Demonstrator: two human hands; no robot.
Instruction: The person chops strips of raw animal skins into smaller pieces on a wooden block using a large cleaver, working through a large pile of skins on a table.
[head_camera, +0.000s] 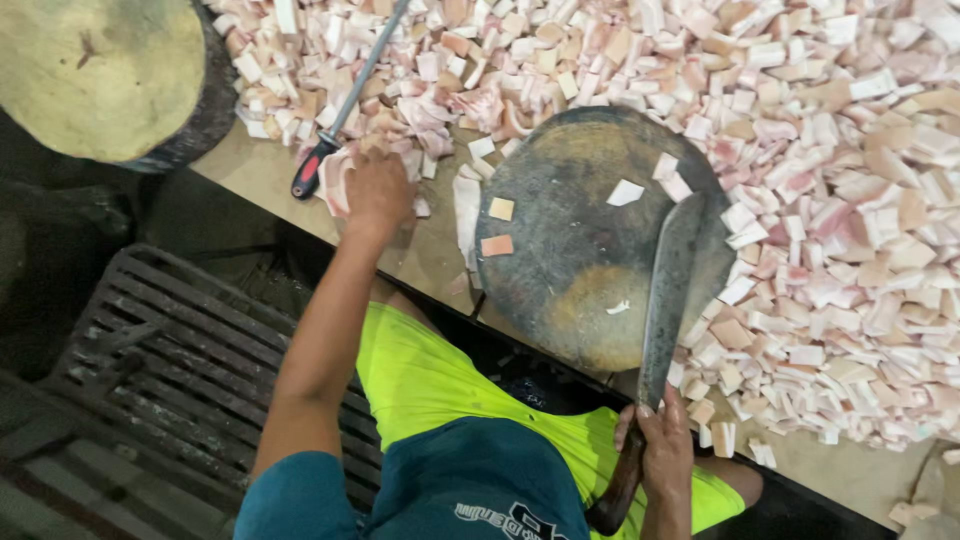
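My left hand (377, 188) rests closed on a large slab of pale pink meat (337, 180) at the table's near edge, beside a heap of cut pieces. My right hand (662, 450) grips the dark wooden handle of a long cleaver (668, 290), whose blade lies flat across the right side of a round dark chopping block (580, 250). A few small meat cubes (498, 226) lie scattered on the block.
Several cut meat and fat pieces (830, 200) cover the wooden table (255, 170). A sharpening steel (340, 110) with a red-black handle lies at the left. A second round block (100, 75) stands far left. A slatted dark grate (180, 370) lies on the floor.
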